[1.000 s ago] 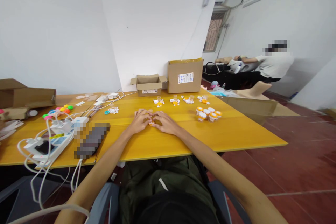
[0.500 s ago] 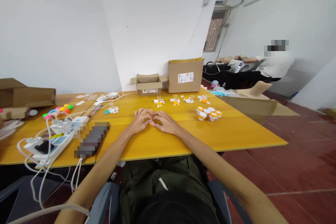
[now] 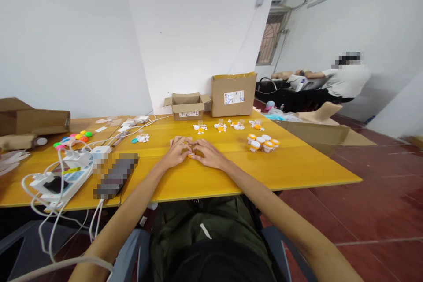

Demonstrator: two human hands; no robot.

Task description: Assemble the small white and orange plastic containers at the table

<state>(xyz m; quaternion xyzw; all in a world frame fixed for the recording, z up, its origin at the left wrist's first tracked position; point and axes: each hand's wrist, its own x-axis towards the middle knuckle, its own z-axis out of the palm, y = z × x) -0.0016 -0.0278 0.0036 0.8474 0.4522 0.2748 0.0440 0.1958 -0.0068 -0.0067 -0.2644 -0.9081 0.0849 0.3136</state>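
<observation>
Yellow tabletop (image 3: 297, 167) is stretching out ahead of the person, whose forearms are reaching forward across its near edge. Both hands are resting together at the middle of the table: the left hand (image 3: 176, 152) and the right hand (image 3: 209, 154) are curling their fingers inward around a small orange piece (image 3: 191, 155), which is showing only in the gap between them and touching both. Further right, a cluster of orange-lidded jars (image 3: 262, 142) is sitting well apart from the hands. Beyond, scattered small white and orange parts (image 3: 220, 127) are lying near two cardboard boxes (image 3: 233, 94) against the wall.
</observation>
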